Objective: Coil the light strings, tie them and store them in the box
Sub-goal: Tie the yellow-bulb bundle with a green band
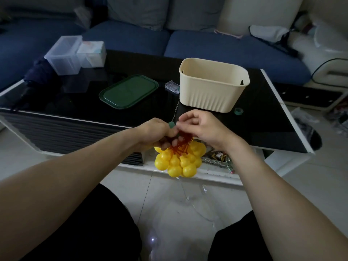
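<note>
A person's left hand (160, 133) grips a bunched string of yellow bulb lights (178, 161) just off the bench (263, 117) edge, while the right hand (199, 127) pinches a green tie (171, 124) above the bundle. The cream box (212, 85) stands straight ahead, nearer the right hand.

Dim room, soft flat daylight and no hard shadows. The glossy black worktop (244, 113) throws back faint, pale reflections. Wide-angle bend shows at the edges, where the sofa (226, 48) curves and smears. Hands look slightly soft with motion blur. Small bright glints sparkle on the floor (169, 204) below.
</note>
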### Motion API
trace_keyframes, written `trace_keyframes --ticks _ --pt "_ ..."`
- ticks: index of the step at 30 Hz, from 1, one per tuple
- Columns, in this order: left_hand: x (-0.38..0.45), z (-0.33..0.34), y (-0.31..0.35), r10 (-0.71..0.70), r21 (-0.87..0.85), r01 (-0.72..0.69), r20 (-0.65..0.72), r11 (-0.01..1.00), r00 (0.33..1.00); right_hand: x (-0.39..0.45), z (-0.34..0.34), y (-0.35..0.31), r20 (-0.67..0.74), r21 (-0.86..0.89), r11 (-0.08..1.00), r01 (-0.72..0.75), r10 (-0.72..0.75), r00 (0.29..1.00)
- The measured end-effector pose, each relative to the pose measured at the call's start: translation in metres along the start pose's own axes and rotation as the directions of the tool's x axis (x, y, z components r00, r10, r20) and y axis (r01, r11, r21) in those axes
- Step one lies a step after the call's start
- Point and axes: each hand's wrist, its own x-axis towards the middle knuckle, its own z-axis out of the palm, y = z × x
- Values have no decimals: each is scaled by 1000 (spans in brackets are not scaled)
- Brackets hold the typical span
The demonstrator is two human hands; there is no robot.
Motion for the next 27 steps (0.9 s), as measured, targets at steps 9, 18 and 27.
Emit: trace_keyframes --ticks 9,18,27 --pt "-6 -4 6 -71 -62 80 129 995 989 -4 0 2 9 -345 916 204 -214 977" --pt "-4 0 12 -81 -156 89 57 984 995 -7 5 0 -182 -364 905 222 -303 935" --pt "-4 10 19 -129 -255 100 -97 962 987 -9 11 0 -268 -325 907 268 -360 894"
